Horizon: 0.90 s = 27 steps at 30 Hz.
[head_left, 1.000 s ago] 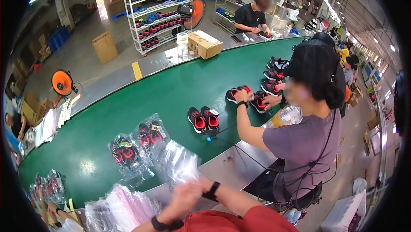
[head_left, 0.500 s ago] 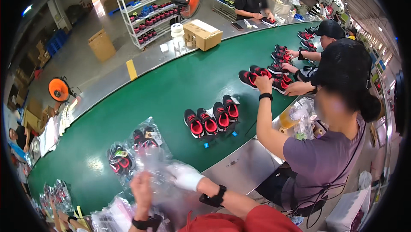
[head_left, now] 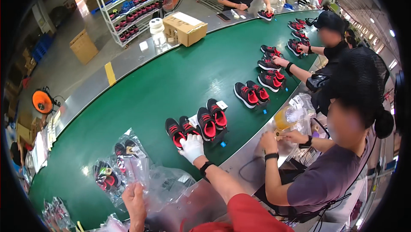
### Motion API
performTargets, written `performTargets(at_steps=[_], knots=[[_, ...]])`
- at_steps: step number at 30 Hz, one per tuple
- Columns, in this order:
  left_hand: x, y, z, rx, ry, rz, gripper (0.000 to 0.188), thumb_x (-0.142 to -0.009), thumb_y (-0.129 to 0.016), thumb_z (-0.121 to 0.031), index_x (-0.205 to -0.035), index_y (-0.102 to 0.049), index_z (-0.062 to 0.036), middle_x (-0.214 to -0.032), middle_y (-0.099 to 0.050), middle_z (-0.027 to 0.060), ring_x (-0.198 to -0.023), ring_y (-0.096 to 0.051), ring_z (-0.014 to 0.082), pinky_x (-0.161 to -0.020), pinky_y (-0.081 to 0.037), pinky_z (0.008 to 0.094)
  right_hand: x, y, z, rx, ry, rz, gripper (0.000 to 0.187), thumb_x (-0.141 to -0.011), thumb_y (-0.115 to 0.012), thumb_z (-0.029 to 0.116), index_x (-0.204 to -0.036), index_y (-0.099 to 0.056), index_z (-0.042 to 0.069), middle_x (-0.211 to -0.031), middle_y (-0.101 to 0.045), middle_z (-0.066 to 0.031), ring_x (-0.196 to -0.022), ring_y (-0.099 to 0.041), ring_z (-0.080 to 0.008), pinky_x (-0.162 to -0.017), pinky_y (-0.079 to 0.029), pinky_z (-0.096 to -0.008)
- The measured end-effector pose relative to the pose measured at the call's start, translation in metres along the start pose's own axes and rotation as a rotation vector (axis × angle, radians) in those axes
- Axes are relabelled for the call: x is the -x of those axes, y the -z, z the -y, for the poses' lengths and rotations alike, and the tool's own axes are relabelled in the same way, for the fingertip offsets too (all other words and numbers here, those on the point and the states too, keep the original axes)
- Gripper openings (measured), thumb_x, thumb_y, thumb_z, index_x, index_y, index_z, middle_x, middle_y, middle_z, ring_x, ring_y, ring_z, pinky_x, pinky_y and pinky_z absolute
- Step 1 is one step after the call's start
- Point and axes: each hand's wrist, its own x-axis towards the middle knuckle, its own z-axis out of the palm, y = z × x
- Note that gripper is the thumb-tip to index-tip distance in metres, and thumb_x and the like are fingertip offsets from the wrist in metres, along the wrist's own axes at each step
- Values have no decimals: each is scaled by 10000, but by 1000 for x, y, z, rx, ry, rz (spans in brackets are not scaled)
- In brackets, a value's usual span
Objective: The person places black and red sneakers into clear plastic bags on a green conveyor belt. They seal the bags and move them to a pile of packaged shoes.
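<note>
My left hand point(head_left: 135, 198), bare and closed, grips the edge of a clear plastic bag point(head_left: 169, 189) that hangs loosely between my arms. To the right, my right hand point(head_left: 192, 147) in a white glove has its fingers curled over the heels of a pair of black and red sneakers point(head_left: 174, 130); the fingertips are partly hidden there. A second pair of sneakers point(head_left: 209, 123) with a white tag stands close beside it. Left of these, bagged sneakers point(head_left: 105, 175) lie in clear plastic on the green conveyor belt point(head_left: 141, 95).
At my right a co-worker point(head_left: 329, 168) handles something small at the steel edge point(head_left: 257, 155). More sneakers point(head_left: 251, 94) stand farther along the belt. Across it are a cardboard box point(head_left: 186, 29), a white bottle point(head_left: 157, 33) and a shoe rack point(head_left: 128, 16).
My right hand has left the plastic bag and reached right to the sneakers. The left hand keeps the bag. The co-worker's hands have moved from sneakers on the belt to the steel edge.
</note>
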Motion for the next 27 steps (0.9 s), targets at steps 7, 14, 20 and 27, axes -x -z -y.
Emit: performTargets(at_steps=[7, 14, 20, 27], knots=[[-6, 21, 30, 214, 116, -66, 187, -886, -530, -157, -727, -531, -59, -686, -453, -51, -657, -395, 42, -585, -306, 210, 14, 98, -20, -1490, -330, 368, 423, -831, -608, 440, -956, -603, 36, -854, -640, -59, -757, -602, -163, -670, -460, -294], [3, 24, -10, 478, 81, 20, 137, -875, -529, -121, -758, -554, -56, -678, -487, -41, -610, -414, 54, -551, -343, 233, 112, 171, 13, -1606, -36, 451, 562, -746, -673, 498, -1034, -608, 20, -850, -637, -54, -769, -602, -146, -725, -495, -293], [72, -21, 13, 69, -344, 304, 196, -872, -548, -161, -807, -581, 21, -665, -569, 35, -615, -482, 132, -555, -405, 309, 153, 188, 84, -514, 263, 534, 409, -726, -636, 456, -881, -652, 78, -800, -645, -158, -727, -623, -325, -657, -496, -388], [37, -16, -37, -89, -313, 302, 219, -888, -541, -166, -847, -617, 36, -659, -601, 107, -635, -502, 107, -590, -435, 305, 180, 215, 124, -52, 860, 212, 260, -627, -654, 305, -683, -639, 52, -660, -591, -140, -600, -596, -292, -586, -484, -395]])
